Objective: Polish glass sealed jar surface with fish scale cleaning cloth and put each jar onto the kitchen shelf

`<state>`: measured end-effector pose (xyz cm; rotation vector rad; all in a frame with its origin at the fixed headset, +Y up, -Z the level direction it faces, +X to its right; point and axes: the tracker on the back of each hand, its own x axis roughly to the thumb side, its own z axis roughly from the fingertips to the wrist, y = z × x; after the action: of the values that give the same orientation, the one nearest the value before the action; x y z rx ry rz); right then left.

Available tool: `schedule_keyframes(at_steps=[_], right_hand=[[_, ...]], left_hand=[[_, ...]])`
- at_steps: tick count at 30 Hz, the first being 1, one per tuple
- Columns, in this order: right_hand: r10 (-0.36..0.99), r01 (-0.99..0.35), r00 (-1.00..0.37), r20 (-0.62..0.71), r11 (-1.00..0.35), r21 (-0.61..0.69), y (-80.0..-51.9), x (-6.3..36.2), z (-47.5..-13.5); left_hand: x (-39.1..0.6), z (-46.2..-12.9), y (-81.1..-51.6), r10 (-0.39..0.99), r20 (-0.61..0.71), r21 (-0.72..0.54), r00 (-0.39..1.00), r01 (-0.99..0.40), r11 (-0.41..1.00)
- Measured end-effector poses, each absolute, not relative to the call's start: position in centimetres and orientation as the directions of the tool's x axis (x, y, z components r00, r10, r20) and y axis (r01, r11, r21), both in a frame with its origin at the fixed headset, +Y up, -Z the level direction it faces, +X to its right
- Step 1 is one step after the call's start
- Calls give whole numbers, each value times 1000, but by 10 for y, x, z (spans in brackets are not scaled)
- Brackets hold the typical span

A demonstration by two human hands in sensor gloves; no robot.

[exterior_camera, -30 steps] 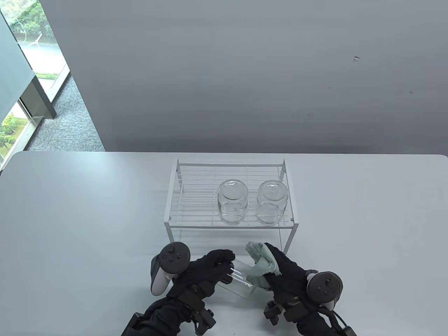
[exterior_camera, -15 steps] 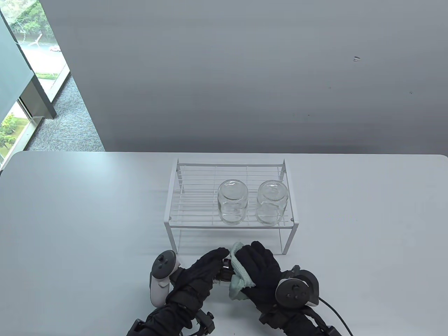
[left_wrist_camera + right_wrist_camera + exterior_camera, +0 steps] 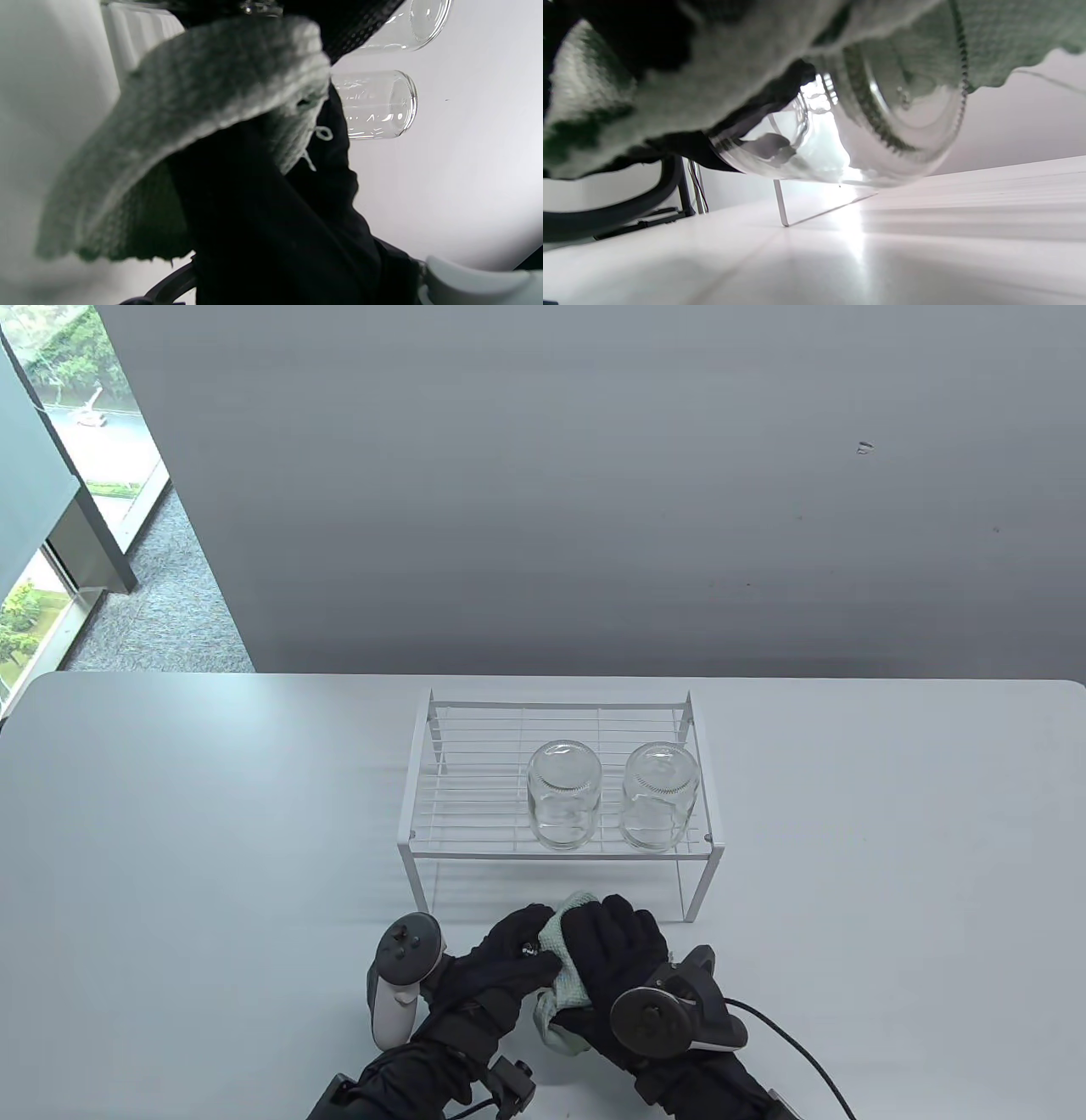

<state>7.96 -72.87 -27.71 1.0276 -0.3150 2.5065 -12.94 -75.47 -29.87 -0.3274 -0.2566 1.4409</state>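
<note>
Right wrist view: jar under cloth-draped right hand.

Black sensor gloves, dark sleeves, round black-and-grey trackers (cable trailing from the right).

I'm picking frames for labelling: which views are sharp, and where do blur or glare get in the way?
Table view: evenly lit, sharp; shelf wires and both shelved jars crisp. Left wrist view: cloth up close, blurred; far jar clearer. Right wrist view: held jar near the lens, soft, with bright glare below on the table.
</note>
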Motion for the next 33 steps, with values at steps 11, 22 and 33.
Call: schedule_keyframes(at_steps=[11,22,33], right_hand=[[132,-438,-558,819,-886,-156,-729,77,-271],[514,-708,-500,697,-706,13,-741,107,-288],[344,-577,-501,794,-817,-10,-734,104,-281]], left_hand=[[-135,-303,-762,993,-116,-386,3,-921,-42],[-123,-294,-757,998,-58,-461,8,-887,-19],[-131,-293,-762,998,-55,-397,-43,-916,-62]])
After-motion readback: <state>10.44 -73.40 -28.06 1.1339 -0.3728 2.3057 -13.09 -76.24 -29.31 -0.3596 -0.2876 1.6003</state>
